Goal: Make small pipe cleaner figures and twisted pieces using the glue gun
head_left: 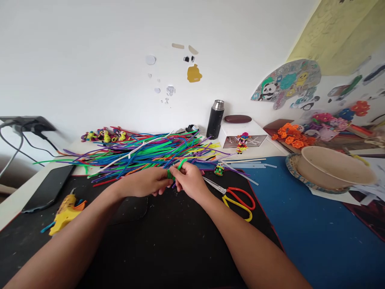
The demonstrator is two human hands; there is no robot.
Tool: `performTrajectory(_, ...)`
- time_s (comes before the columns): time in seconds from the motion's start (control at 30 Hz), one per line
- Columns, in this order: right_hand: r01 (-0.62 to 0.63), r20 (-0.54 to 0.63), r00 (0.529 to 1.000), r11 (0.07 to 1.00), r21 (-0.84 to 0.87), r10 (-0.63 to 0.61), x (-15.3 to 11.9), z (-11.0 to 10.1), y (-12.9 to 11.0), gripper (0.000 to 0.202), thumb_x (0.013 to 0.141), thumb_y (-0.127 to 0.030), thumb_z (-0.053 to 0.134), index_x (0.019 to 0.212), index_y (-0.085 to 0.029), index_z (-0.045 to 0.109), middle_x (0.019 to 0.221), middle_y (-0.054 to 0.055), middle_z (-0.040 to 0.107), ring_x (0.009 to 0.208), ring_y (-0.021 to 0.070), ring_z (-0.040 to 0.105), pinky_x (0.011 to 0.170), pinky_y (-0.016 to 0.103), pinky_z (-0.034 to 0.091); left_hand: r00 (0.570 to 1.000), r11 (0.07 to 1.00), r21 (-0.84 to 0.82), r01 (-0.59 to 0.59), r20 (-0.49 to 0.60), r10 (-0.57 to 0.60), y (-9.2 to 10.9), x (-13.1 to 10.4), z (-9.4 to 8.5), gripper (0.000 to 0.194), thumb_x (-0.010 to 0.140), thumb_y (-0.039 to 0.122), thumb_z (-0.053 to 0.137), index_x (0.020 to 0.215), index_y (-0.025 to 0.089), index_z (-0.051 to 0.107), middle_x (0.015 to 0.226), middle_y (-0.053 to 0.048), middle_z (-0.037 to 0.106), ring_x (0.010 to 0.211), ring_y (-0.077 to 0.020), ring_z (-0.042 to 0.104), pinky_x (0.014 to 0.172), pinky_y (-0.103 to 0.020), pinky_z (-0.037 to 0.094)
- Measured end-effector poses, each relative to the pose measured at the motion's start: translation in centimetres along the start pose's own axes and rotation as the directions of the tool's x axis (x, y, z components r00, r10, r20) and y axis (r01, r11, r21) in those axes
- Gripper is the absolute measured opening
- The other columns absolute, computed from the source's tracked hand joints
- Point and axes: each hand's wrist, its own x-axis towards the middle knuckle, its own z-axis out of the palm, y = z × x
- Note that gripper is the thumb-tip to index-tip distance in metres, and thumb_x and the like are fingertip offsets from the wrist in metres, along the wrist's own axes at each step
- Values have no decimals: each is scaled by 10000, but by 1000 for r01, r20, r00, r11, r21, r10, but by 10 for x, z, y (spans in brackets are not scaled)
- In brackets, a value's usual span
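Note:
A green pipe cleaner [182, 163] is pinched between my two hands above the black mat. My left hand [155, 180] has its fingers closed, with green wound about the fingertips; part of the piece is hidden there. My right hand [191, 179] pinches the same pipe cleaner, and a short end sticks up past the thumb. Just behind the hands lies a big pile of pipe cleaners [150, 150] in green, blue, purple, red and white. Scissors [224, 190] with red and yellow handles rest beside my right wrist. A small green figure head [219, 170] lies near their blades.
At left lie a yellow glue gun [64, 214] and a black phone [48, 188]. Behind stand a black thermos [215, 120], a white box [240, 130] and a small figure [242, 143]. A beige bowl [337, 164] is at right, near orange pipe-cleaner flowers [290, 135].

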Motion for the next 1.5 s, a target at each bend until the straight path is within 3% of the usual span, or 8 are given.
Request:
performTrajectory(0.13, 27, 9, 1000, 992, -122, -27, -2, 3, 4, 269, 933, -486, 698, 953, -220, 665, 575, -65, 598, 404, 121, 553, 430, 230, 428, 999, 998, 59, 16, 42, -19, 1, 2, 2, 307, 929, 448, 492, 890, 223, 697, 701, -12, 663, 588, -189, 654, 548, -260, 491)
performTrajectory(0.47, 114, 24, 993, 955, -274, -111, -8, 6, 0, 207, 960, -430, 668, 912, -233, 626, 597, -51, 638, 434, 130, 571, 475, 239, 408, 997, 999, 30, 40, 69, -42, -1, 2, 1, 288, 907, 438, 512, 850, 214, 683, 669, -12, 621, 559, -191, 612, 529, -275, 476)
performTrajectory(0.67, 66, -42, 997, 996, -52, -68, -3, 1, -6, 229, 944, -442, 660, 903, -221, 611, 464, -87, 549, 364, 120, 509, 427, 226, 380, 1000, 999, -48, 4, 20, -3, -4, 2, -5, 369, 936, 560, 554, 846, 215, 650, 696, -3, 643, 607, -182, 627, 574, -271, 497)
performTrajectory(0.9, -18, -129, 990, 957, 289, 57, 4, -5, -10, 430, 806, -582, 777, 909, -209, 589, 470, -101, 525, 348, 102, 464, 380, 218, 342, 976, 958, -256, -133, -201, 82, -1, 0, -19, 455, 905, 644, 648, 797, 203, 621, 706, 6, 662, 617, -153, 634, 565, -248, 489)
performTrajectory(1.03, -13, -136, 989, 942, 335, 62, 3, -4, -10, 413, 798, -558, 788, 874, -212, 576, 463, -97, 521, 354, 102, 469, 381, 215, 324, 966, 901, -409, -146, -257, 40, -2, 7, -13, 480, 867, 658, 709, 824, 186, 637, 749, -26, 733, 611, -162, 687, 589, -281, 563)
performTrajectory(1.23, 3, -153, 987, 939, 343, 53, 3, -4, -11, 418, 803, -568, 791, 861, -218, 571, 467, -97, 513, 355, 104, 468, 387, 224, 319, 941, 706, -678, -205, -335, -48, -4, 15, -4, 474, 755, 498, 893, 1019, 174, 668, 789, -40, 785, 707, -177, 750, 676, -290, 631)
performTrajectory(1.33, -1, -149, 987, 943, 332, 54, 2, -4, -12, 435, 802, -587, 789, 862, -218, 568, 472, -94, 514, 356, 103, 470, 390, 227, 318, 938, 646, -730, -224, -342, -61, -3, 16, -2, 482, 725, 465, 930, 1013, 166, 686, 760, -34, 775, 688, -164, 741, 654, -262, 619)
performTrajectory(1.5, -24, -126, 990, 939, 342, 70, 0, -2, -16, 421, 794, -563, 789, 884, -209, 580, 463, -95, 523, 355, 101, 467, 379, 219, 292, 921, 633, -725, -271, -387, -48, -7, 18, 0, 496, 712, 509, 934, 987, 159, 714, 720, -19, 748, 631, -143, 694, 591, -238, 570)
